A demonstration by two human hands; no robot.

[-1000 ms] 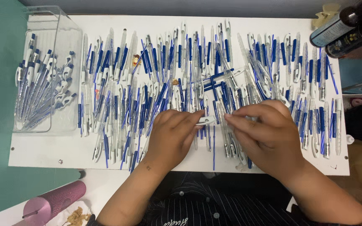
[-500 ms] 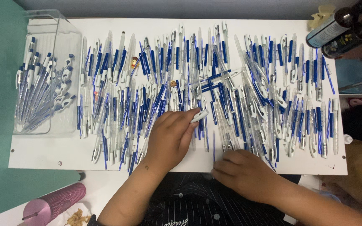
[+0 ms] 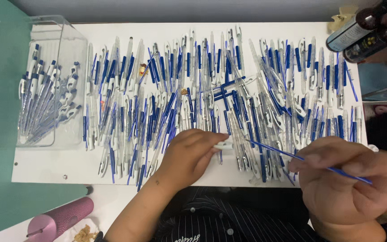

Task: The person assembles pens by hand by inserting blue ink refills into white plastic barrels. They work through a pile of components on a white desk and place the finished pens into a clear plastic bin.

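A white board [image 3: 50,163] is covered with several white and blue pen parts [image 3: 189,94]. My left hand [image 3: 189,154] rests on the board near its front edge and grips a white pen barrel [image 3: 224,145] that points right. My right hand [image 3: 350,183] is raised at the right, closer to the camera, and pinches a thin blue ink refill [image 3: 292,157]. The refill's tip points left towards the open end of the barrel, a short gap apart.
A clear plastic bin [image 3: 52,80] at the left holds several assembled pens. Dark bottles [image 3: 359,27] stand at the top right. A pink textured tumbler [image 3: 61,219] lies at the bottom left. Green surface lies left of the board.
My right hand left the pile, dropped below the board's front edge, then came up at the right holding a blue refill. My left hand stayed put with the white barrel.
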